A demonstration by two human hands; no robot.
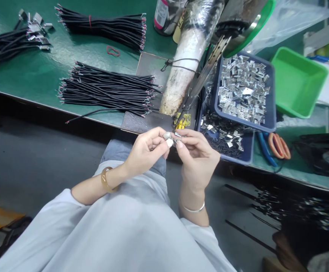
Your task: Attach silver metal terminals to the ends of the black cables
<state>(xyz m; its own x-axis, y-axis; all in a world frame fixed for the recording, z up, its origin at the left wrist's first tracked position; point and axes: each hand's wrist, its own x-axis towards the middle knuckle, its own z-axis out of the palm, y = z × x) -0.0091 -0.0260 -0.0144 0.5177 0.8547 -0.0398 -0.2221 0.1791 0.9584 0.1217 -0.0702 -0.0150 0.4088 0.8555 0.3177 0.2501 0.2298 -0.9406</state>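
Note:
My left hand [150, 147] is closed in a pinch on a small silvery metal piece [169, 142], at the table's front edge. Right beside it, my right hand [195, 151] pinches another small metal part [177, 134]; its exact shape is partly hidden by the fingers. The two hands nearly meet above my lap. Behind them on the table lies a loose pile of short black cables [107, 88] with stripped ends. To the right, a blue tray [271, 105] holds many bent metal pieces. A lower blue bin [247, 151] contains more metal pieces and small black parts.
A tied cable bundle [104, 26] and cables with metal ends [35, 34] lie at the back left. A wrapped white post [181, 71] stands behind my hands. Further right are a green bin [297, 83] and orange-handled scissors [279, 145]. Dark cables hang at lower right.

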